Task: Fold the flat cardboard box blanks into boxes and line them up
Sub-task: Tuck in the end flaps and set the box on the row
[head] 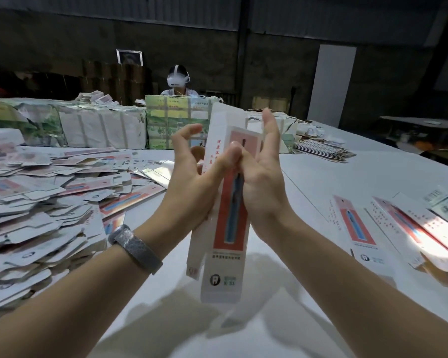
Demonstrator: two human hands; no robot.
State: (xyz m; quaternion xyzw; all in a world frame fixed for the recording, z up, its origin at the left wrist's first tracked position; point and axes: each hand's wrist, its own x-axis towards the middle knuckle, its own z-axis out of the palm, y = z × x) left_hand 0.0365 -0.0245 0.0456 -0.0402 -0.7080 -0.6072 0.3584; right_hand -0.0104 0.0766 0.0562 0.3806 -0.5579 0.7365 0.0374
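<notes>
A long white box blank point(228, 223) with a red panel and a blue pen picture stands nearly upright above the white table point(308, 177), squeezed partly into a tube. My left hand point(194, 174) holds its left side, thumb pressed on the front panel and fingers curled behind. On its right side my right hand point(263, 177) presses with a flat palm and straight fingers, its thumb touching the front. A large heap of flat blanks point(42, 202) covers the table's left. Folded boxes point(409, 226) lie side by side at the right.
Strapped bundles of packed stock point(88, 127) form a wall across the table's far side, with a green bundle point(176, 120) in the middle. Behind it sits a person wearing a white headset point(177, 80). More flat blanks point(321, 148) lie at the far right.
</notes>
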